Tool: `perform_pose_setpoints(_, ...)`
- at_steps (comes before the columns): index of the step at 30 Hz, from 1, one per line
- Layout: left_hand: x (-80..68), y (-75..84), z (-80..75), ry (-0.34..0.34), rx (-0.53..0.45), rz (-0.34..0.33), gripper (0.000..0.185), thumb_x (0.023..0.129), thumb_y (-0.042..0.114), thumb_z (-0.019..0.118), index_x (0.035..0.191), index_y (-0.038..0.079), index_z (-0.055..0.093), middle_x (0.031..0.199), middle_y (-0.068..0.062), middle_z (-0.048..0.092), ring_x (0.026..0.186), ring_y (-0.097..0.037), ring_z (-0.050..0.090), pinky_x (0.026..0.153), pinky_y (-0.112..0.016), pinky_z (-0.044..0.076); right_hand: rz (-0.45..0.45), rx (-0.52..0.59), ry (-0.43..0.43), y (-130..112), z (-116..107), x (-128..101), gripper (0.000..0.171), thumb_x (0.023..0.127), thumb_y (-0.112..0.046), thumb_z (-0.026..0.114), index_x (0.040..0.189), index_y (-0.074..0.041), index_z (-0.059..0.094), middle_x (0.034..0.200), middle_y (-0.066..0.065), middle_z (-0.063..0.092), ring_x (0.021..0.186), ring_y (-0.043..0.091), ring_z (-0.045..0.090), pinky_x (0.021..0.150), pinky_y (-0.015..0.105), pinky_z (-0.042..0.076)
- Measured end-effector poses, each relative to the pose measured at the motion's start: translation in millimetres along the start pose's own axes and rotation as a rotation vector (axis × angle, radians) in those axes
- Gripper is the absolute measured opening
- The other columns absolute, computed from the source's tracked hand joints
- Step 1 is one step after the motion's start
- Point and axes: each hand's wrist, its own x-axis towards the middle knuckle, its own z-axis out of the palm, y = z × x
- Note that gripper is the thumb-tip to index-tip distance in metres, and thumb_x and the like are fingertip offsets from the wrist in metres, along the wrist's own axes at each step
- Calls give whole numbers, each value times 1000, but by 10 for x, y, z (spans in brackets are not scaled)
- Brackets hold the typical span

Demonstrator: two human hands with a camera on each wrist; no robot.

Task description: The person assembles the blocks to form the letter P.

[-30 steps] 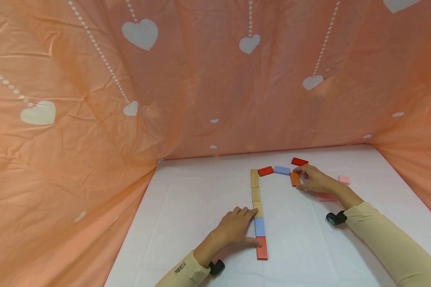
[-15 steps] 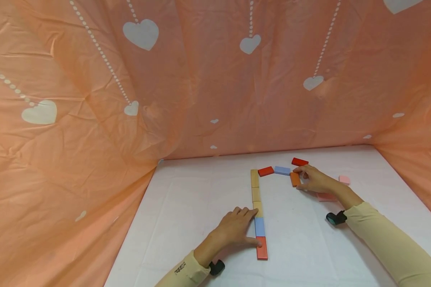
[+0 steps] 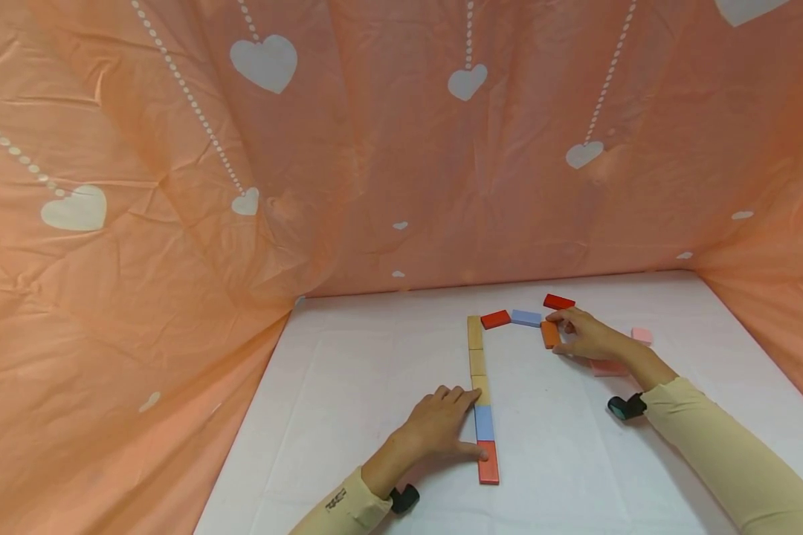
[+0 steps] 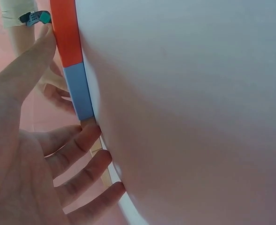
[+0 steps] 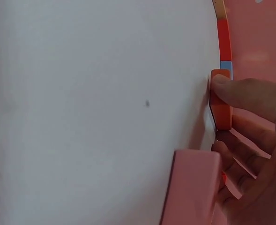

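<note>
A straight column of flat blocks lies on the white cloth: several natural wood blocks (image 3: pixel 476 362), then a blue block (image 3: pixel 484 423) and an orange-red block (image 3: pixel 488 472) at the near end. My left hand (image 3: pixel 435 423) rests along it with fingers spread, thumb on the orange-red block and index fingertip at the nearest wood block. From the column's far end, a red block (image 3: pixel 495 319) and a second blue block (image 3: pixel 526 318) lead right. Beside that blue one, my right hand (image 3: pixel 589 336) pinches an orange block (image 5: pixel 221 105) between thumb and fingers.
A loose red block (image 3: pixel 558 301) lies just behind my right hand. Under the right wrist is a pink block (image 3: pixel 607 368), large in the right wrist view, and a small pink block (image 3: pixel 641 335) sits farther right. An orange curtain (image 3: pixel 401 186) hangs behind the table.
</note>
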Motion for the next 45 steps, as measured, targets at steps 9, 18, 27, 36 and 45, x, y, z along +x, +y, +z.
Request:
perform_pose_setpoints(9,-4,6,-9,5,14,10,106,82,77,78,164,20,44,152,1,58,134,-21,55,105,-36,51,-18,21,51,44,-83,-81,65,95,-21,83,147,3,54,136,27,58,121,43,55,104,61,50)
perform_pose_setpoints(18,4,0,-8,8,12,5,106,82,77,79,164,19,45,150,1,59,132,-21,55,104,-35,51,-30,-18,158,179,-345,-286,45,99,-14,77,137,7,63,131,29,64,113,43,61,91,51,55)
perform_pose_setpoints(27,-3,-2,-37,-2,-12,1,106,82,76,79,164,19,44,153,0,58,135,-21,54,106,-37,50,-16,-83,261,411,-534,-506,40,97,-10,76,130,10,67,125,33,66,107,45,62,83,46,52)
perform_pose_setpoints(36,7,-3,-25,0,-12,3,106,82,76,79,164,19,44,153,1,57,134,-21,54,105,-37,50,30,-135,279,654,-586,-653,43,90,-7,83,124,14,66,109,31,66,101,46,59,84,47,49)
perform_pose_setpoints(45,10,6,-10,-8,-20,-5,106,82,75,80,164,19,44,153,1,57,134,-21,54,106,-37,50,180,-95,155,747,-620,-758,52,96,-13,77,133,17,56,121,38,57,108,51,54,94,67,48)
